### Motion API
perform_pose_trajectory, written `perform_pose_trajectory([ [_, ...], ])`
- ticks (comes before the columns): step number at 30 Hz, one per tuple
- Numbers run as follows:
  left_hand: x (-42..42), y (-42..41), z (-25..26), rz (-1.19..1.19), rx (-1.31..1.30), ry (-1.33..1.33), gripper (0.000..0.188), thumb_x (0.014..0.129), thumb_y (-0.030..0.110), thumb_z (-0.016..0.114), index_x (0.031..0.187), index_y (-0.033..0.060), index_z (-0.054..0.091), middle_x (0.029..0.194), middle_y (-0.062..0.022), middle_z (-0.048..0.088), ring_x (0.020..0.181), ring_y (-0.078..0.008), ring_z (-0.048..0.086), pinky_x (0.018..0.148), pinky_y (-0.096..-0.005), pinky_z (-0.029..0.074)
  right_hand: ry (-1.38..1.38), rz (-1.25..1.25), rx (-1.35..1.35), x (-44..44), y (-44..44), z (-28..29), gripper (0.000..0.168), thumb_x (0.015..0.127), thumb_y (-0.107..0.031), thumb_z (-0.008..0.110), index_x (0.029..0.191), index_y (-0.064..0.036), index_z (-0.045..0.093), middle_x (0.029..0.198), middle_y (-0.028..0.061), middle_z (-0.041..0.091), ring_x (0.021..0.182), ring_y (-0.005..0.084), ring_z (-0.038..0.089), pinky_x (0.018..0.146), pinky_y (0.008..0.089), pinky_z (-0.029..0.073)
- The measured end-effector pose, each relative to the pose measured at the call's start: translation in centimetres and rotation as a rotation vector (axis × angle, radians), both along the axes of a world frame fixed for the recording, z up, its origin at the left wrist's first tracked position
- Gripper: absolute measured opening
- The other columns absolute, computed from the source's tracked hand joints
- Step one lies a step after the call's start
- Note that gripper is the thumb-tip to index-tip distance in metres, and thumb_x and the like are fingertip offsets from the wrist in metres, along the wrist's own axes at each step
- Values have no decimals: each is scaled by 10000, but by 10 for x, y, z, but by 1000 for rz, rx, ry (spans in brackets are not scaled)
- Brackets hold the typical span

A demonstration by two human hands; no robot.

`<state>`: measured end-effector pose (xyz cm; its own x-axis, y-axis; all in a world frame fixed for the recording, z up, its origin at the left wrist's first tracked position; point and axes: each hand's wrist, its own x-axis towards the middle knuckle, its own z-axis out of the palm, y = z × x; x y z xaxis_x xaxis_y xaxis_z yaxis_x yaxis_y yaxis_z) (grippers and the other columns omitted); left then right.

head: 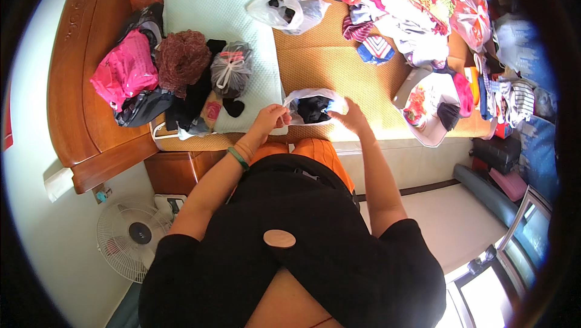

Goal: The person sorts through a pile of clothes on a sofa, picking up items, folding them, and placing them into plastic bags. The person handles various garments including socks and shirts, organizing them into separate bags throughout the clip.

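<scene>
A white plastic bag (296, 96) with black cloth (313, 109) inside lies with its mouth facing up at the bed's front edge. The fingers of my left hand (273, 119) pinch the bag's left rim; a green bangle circles that wrist. My right hand (353, 118) holds the right rim, its thumb over the opening. Just left of the bag is a pale quilted pillow (261, 69). On the pillow sits a tied translucent bag (230, 71) of dark contents, with a small black item (233, 107) beside it.
A second white bag (313, 12) lies farther back on the woven mat (308, 60). A pink bag (129, 67) and brown knitwear (184, 60) are at left. Piled clothes (408, 14) and an open box (435, 123) stand right. A fan (136, 232) is at lower left.
</scene>
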<state>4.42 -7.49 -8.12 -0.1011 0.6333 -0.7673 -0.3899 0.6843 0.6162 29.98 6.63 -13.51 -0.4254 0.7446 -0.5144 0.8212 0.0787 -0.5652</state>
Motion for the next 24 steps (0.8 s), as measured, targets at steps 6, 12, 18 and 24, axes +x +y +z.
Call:
perform_pose_trajectory([
  [6, 8, 15, 6, -136, 142, 77, 237, 919, 220, 483, 997, 23, 589, 862, -74, 648, 784, -152, 620, 719, -248, 464, 324, -400, -192, 4, -29, 15, 278, 839, -260, 596, 878, 14, 621, 772, 116, 633, 686, 221, 591, 688, 321, 459],
  [12, 13, 33, 80, -281, 225, -120, 322, 919, 175, 466, 1196, 22, 525, 1001, -89, 652, 736, -154, 621, 672, -252, 497, 1038, -474, -772, -37, -50, 138, 246, 940, -150, 473, 1107, 11, 556, 1074, 81, 580, 857, 160, 566, 785, 319, 503],
  [18, -7, 45, 127, -583, 124, -193, 405, 910, 213, 530, 1289, 82, 475, 888, -67, 635, 547, -118, 575, 542, -233, 490, 922, -29, 30, -53, -62, 139, 286, 838, -18, 564, 1104, -112, 615, 1187, 79, 513, 923, 208, 555, 736, 301, 500],
  [24, 7, 48, 124, -897, 48, -228, 233, 878, 252, 593, 971, 39, 595, 819, -83, 650, 632, -139, 623, 579, -267, 505, 863, -1, 173, -67, -75, 136, 211, 807, -111, 640, 1016, -117, 666, 1067, 135, 597, 1042, 289, 557, 840, 336, 475],
])
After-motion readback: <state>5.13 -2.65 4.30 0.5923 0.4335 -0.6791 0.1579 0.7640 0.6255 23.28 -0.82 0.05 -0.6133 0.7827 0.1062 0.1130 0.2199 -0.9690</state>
